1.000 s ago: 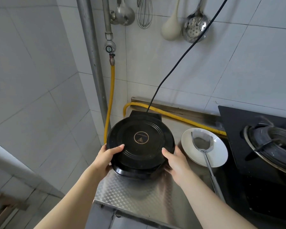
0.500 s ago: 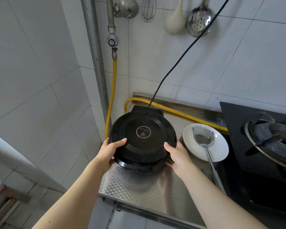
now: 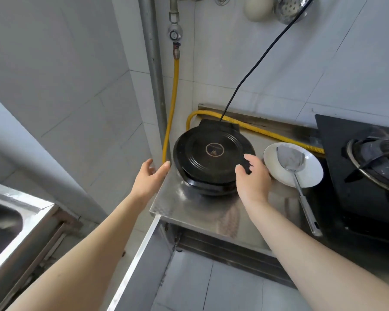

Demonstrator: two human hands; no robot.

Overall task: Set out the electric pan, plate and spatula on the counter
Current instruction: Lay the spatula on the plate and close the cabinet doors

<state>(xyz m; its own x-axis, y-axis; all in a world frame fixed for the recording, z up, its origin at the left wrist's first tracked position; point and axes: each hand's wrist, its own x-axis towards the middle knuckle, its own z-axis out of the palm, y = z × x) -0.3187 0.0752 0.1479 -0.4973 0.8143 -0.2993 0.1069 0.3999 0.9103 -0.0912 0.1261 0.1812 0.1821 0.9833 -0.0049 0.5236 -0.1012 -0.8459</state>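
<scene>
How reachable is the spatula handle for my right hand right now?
Probably yes: the right hand is open at the electric pan edge, and the spatula handle lies uncovered to its right with nothing between them.

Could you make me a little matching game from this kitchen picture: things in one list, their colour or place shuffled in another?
Things:
1. electric pan
2. plate
3. spatula
4. hose

Descriptions:
a. yellow
b. blade lying in the plate
c. black, on the counter
d. white, to the right of the pan

Pairs: 1-c, 2-d, 3-b, 4-a
</scene>
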